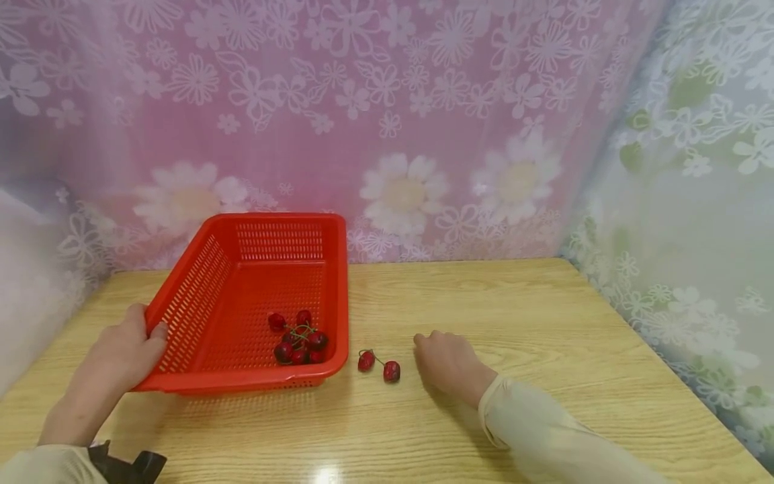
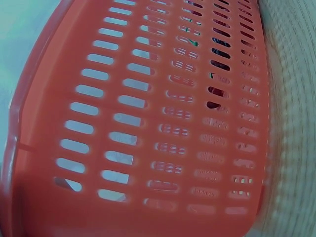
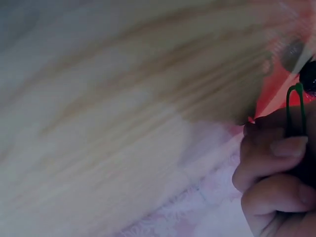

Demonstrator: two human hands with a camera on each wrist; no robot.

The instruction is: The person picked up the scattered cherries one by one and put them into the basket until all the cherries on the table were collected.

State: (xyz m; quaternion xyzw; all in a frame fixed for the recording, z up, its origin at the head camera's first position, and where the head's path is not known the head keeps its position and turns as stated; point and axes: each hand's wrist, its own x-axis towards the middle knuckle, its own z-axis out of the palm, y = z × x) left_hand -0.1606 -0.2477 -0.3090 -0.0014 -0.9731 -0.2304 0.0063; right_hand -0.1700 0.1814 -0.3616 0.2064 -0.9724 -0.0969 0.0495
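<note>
My left hand (image 1: pixel 130 346) grips the left rim of a red perforated plastic basket (image 1: pixel 211 376), thumb on the inside wall. Light and shadow show below the basket's near edge. Inside, near its right front corner, lie several dark red cherries (image 1: pixel 299 339) with green stems. A pair of cherries (image 1: pixel 392 371) joined by their stems lies on the table, just right of the basket. Right of that pair, my right hand (image 1: pixel 450 363) is low over the table with fingers curled. In the right wrist view, a looped green cherry stem (image 3: pixel 295 89) sticks up from between its thumb and fingers; the palm is hidden.
The wood-patterned table (image 1: pixel 484 296) reaches back to a pink flowered curtain (image 1: pixel 399 134). A pale flowered curtain (image 1: pixel 695 202) hangs along the right side. A black strap piece (image 1: pixel 130 464) sits at my left wrist.
</note>
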